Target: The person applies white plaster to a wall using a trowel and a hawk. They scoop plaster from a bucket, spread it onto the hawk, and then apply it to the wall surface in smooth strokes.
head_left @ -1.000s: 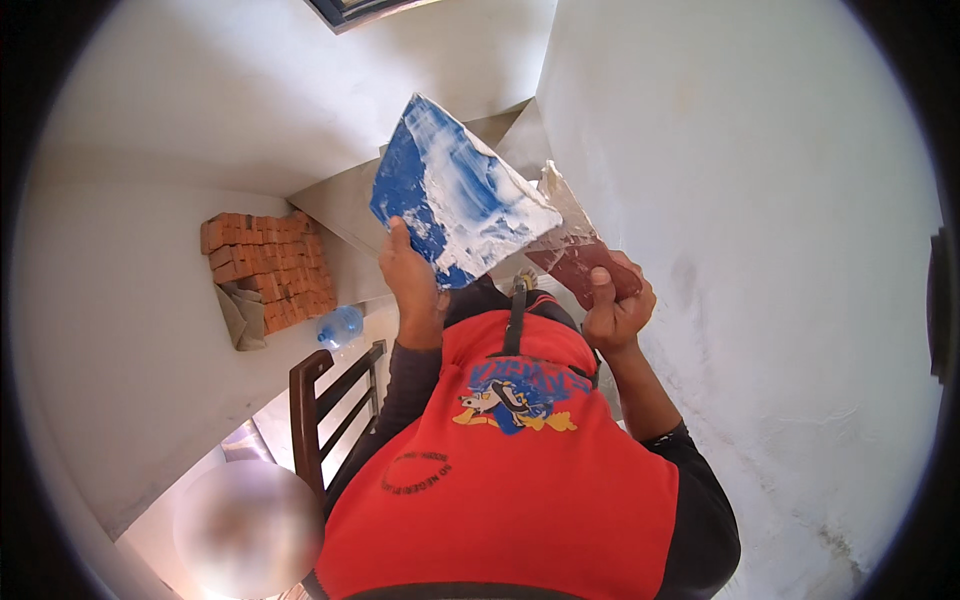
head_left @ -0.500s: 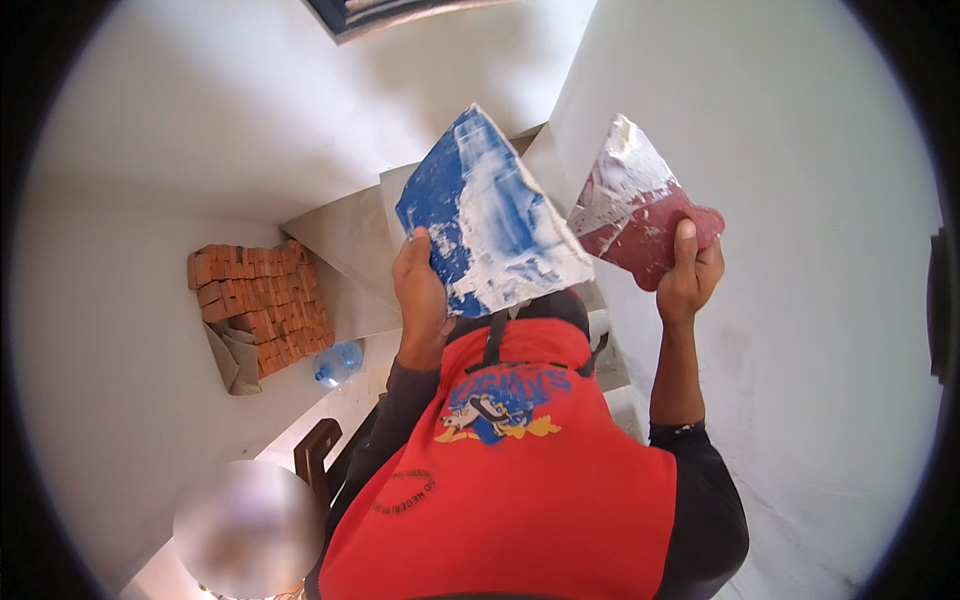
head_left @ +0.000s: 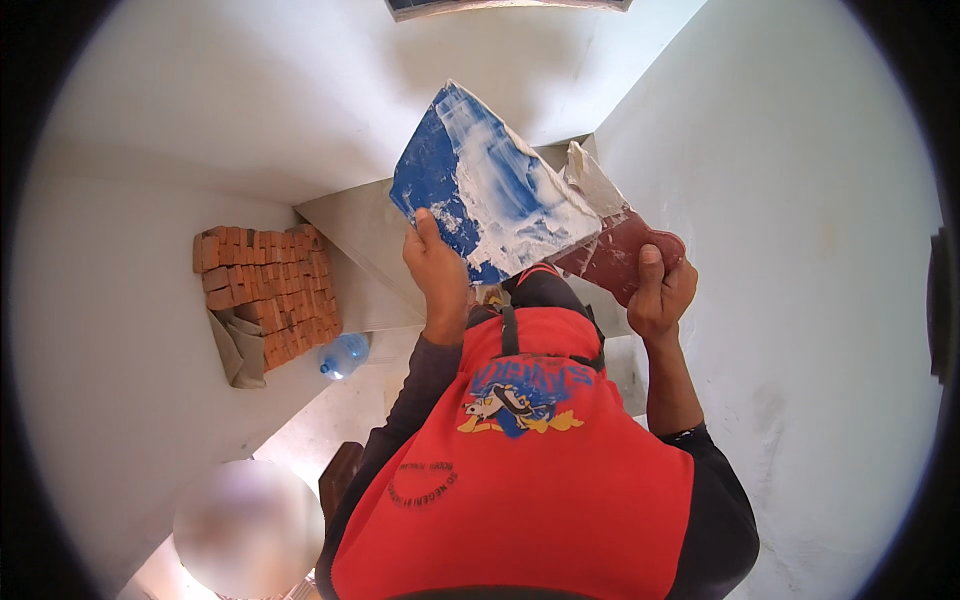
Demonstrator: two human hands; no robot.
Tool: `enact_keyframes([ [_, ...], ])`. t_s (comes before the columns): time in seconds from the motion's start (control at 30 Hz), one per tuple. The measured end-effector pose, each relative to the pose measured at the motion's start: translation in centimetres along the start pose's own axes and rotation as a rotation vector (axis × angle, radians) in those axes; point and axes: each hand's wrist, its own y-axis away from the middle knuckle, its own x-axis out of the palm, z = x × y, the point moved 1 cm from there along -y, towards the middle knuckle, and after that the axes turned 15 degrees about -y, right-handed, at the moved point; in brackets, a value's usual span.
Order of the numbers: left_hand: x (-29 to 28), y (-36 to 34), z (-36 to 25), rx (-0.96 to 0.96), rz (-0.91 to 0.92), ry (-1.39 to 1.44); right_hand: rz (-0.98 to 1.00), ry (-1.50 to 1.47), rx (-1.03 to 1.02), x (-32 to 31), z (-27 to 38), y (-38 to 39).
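My left hand (head_left: 437, 275) grips a flat blue putty board (head_left: 428, 165) by its lower left edge, thumb on top. White putty (head_left: 525, 215) is smeared thickly over the board's right and lower parts, with a ridge along its right edge. In my right hand (head_left: 662, 292) is a dark red putty spreader (head_left: 612, 258), held by its rounded end. The spreader's blade meets the board's right corner, and part of the blade is hidden there. Some whitish putty coats its upper tip.
Stacked red bricks (head_left: 275, 285) stand by the left wall, with a grey folded sack (head_left: 240, 350) against them. Near them lies a clear blue water bottle (head_left: 344, 356). A white wall (head_left: 800, 260) rises close on my right. Brown wood (head_left: 340, 480) shows at lower left.
The spreader has come left and down against the board's right corner, and less white shows on its blade. The board has shifted slightly upward. My view has turned a little.
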Motion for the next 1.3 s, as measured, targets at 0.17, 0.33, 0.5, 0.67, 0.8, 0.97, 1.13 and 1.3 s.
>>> enact_keyframes([
  [0.17,0.3,0.2,0.1,-0.037,0.049,0.048,-0.069,0.081,-0.034,0.5,-0.3,2.7],
  [0.33,-0.5,-0.6,0.4,0.013,0.139,-0.011,-0.128,0.109,-0.05,1.7,1.3,4.7],
  [0.5,0.3,-0.7,0.2,0.001,0.219,0.064,-0.196,0.211,-0.123,2.3,2.0,6.6],
  [0.67,-0.2,-1.6,0.6,0.028,0.286,0.096,-0.271,0.316,-0.175,3.5,1.3,9.5],
  [0.8,-0.6,-2.7,0.6,0.07,0.39,0.211,-0.364,0.284,-0.187,2.9,-1.5,10.1],
  [0.97,-0.8,-6.4,1.8,0.057,0.798,0.075,-0.465,0.209,-0.099,1.3,-3.1,9.8],
  [1.13,-1.4,-10.7,2.8,-0.186,1.081,-0.017,-0.507,0.24,0.119,4.0,-1.8,10.6],
  [1.3,-0.5,-10.3,5.1,-0.391,1.297,0.104,-0.905,-0.098,0.135,5.6,-4.9,15.6],
])
